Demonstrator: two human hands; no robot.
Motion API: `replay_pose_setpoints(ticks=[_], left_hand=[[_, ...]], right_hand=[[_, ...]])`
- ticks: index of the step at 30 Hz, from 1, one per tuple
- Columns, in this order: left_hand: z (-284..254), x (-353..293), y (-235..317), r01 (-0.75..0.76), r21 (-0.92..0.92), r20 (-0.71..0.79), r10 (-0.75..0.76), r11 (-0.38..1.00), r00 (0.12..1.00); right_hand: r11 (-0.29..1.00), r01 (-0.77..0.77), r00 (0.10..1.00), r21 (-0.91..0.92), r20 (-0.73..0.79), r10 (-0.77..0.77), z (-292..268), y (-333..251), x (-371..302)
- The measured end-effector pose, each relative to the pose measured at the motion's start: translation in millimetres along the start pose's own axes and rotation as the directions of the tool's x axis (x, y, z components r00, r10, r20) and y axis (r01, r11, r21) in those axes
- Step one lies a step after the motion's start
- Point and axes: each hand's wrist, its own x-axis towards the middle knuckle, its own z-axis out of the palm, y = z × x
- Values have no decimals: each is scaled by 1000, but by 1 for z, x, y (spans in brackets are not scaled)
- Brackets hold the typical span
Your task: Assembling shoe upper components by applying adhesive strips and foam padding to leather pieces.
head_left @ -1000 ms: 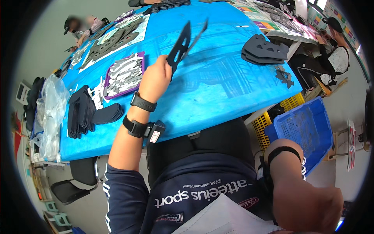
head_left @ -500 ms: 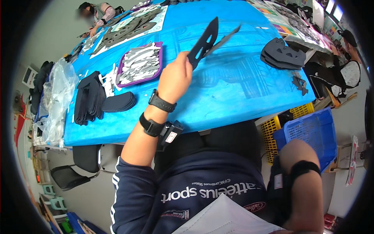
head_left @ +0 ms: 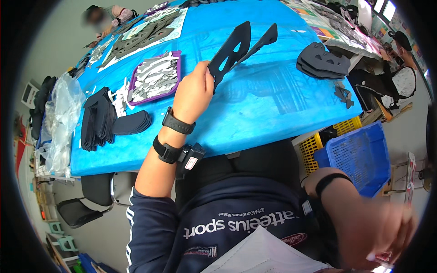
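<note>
My left hand [head_left: 193, 93] is raised over the table, closed on the lower ends of dark cut-out sheet pieces [head_left: 231, 51]. At least two of them fan apart at the top, and holes show through the nearer one. At the lower right, off the table, my right hand [head_left: 382, 232] is smeared by motion, its fingers too blurred to read. A small red and white thing [head_left: 383, 257] shows beside it; whether the hand touches it is unclear. At the table's right lies a stack of similar dark cut-out pieces [head_left: 324, 63].
A blue-covered table [head_left: 264, 109] carries a purple tray [head_left: 178, 68] of grey and white strips and black rounded pieces [head_left: 98, 118]. Dark scraps [head_left: 343, 94] lie near its right edge. A blue crate [head_left: 359, 159] stands at lower right. Two people sit at the far left and right.
My right hand has swung outward to the right and is now blurred. My left hand has shifted slightly left in view, and the pieces it holds have spread and turned.
</note>
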Motion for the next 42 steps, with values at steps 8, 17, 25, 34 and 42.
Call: replay_pose_setpoints(ticks=[8, 17, 25, 34, 42], left_hand=[[10, -15, 2, -56, 83, -7, 57, 995, 998], [-34, -1, -7, -4, -659, -334, -288, 752, 897], [-3, -71, 38, -108, -973, -12, -426, -203, 905], [-21, -75, 27, 201, -786, 142, -146, 585, 979], [-97, 1, -110, -2, 469, 208, -108, 883, 972]], right_hand=[[-132, -255, 222, -958, -190, 956, -45, 140, -106], [-293, -587, 149, -755, -456, 877, -145, 155, -139], [-337, -916, -350, -219, 23, 937, -63, 85, -155], [59, -748, 301, -661, -259, 918, -71, 71, -148], [-152, -346, 91, -926, -195, 977, -114, 61, -153]])
